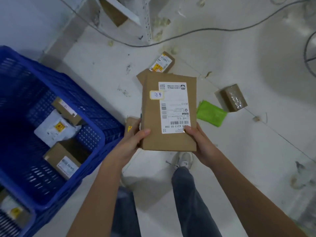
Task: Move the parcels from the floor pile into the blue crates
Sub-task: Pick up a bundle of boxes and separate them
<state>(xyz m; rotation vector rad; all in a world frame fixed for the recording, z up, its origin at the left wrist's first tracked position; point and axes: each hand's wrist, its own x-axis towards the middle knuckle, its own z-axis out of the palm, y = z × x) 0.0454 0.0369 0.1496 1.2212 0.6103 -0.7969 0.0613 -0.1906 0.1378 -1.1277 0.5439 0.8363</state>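
Left hand [135, 141] and right hand [196, 137] clamp the flat cardboard parcel [168, 112] by its near corners; it looks stiff, light, easily carried.

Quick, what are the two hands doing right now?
Left hand: closed on the near left corner of the cardboard parcel.
Right hand: closed on the same parcel's near right corner.

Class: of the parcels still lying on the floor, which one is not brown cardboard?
The green parcel, a flat soft pouch lying right of the held box. The taped box beside it and the small labelled box farther off are both brown.
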